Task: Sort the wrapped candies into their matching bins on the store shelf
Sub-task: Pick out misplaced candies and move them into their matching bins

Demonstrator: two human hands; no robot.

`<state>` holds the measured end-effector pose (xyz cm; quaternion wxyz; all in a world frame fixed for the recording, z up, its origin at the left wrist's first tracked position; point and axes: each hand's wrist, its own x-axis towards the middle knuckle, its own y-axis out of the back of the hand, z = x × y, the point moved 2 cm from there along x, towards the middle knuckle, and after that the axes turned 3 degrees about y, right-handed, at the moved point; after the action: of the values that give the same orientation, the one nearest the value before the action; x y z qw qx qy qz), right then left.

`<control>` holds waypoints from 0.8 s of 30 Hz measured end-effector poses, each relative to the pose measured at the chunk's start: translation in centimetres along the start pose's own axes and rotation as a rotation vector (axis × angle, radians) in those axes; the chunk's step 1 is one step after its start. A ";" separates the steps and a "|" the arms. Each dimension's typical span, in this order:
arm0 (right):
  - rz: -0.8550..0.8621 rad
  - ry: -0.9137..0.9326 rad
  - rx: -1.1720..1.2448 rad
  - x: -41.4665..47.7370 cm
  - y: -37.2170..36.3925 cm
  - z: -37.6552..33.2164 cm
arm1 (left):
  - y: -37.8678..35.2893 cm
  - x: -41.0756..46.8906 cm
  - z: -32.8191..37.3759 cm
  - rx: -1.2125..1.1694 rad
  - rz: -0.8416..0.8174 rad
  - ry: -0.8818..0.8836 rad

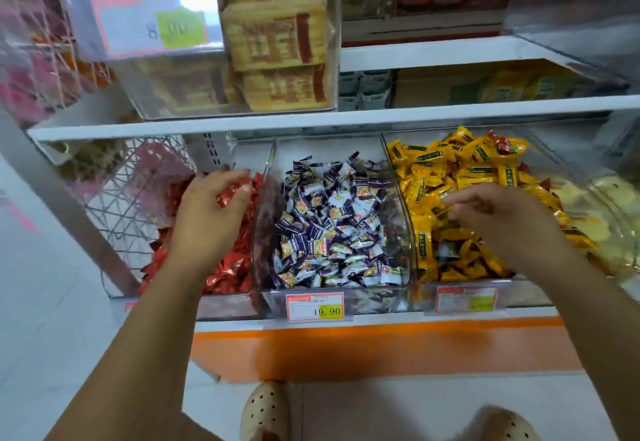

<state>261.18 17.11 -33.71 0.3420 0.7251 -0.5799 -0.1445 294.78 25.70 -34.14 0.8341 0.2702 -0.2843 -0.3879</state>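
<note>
The left hand (211,212) hangs over the left bin (221,305), the clear compartment heaped with red candies (232,270), and its fingers and thumb are curled round a small cluster of the same red foil wrappers (232,194), held just above the pile near the back of the bin. Its forearm comes up from the lower left, the back of the hand faces the camera, and the knuckles are bent over the catch. The right hand (509,215) is over the right bin (519,296), low on the mound of yellow candies (460,177), palm down, with the fingers (457,202) stretched to the left towards the wall shared with the middle bin (377,302). These fingers are blurred, so I cannot tell whether they pinch a wrapper or only brush the pile. A few stray red pieces (502,144) lie on top of the yellow heap at its far end, and one purple-and-white piece (446,251) sits among the yellow near the front, just beside the right wrist. The middle bin, between the two hands, is filled with purple-and-white candies (329,218), and neither hand touches it. A price tag (314,306) reading 19.90 is fixed to its front, and a second tag (467,298) to the right bin's front.
</note>
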 end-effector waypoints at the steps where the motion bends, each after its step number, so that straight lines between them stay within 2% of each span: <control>1: -0.046 -0.028 -0.030 -0.2 0.6 0.3 | -0.3 -0.4 1.3 0.006 -0.007 -0.057; 4: -0.256 -0.084 -0.144 -0.8 0.9 1.0 | -2.4 -2.2 5.0 -0.001 -0.091 -0.208; 7: -0.357 -0.045 -0.253 -1.5 0.1 1.3 | -5.4 -4.5 8.1 -0.070 -0.263 -0.345; 11: -0.340 0.097 -0.491 -1.1 -1.7 1.2 | -9.5 -6.2 10.4 -0.009 -0.419 -0.465; 15: -0.210 0.013 -0.244 0.2 -1.6 2.5 | -11.7 -6.6 11.5 0.076 -0.477 -0.534; 18: -0.142 -0.024 -0.165 0.5 0.8 3.0 | -12.7 -6.3 11.8 0.130 -0.496 -0.537; 21: -0.218 -0.025 -0.136 0.0 2.0 2.9 | -13.3 -5.8 11.8 0.124 -0.484 -0.508; 24: -0.315 0.046 -0.322 -0.2 -0.2 2.8 | -13.6 -5.6 11.9 0.112 -0.478 -0.483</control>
<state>259.52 16.38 -35.92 0.4398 0.7457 -0.4211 -0.2705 276.93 19.93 -36.50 0.6121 0.2749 -0.4232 -0.6088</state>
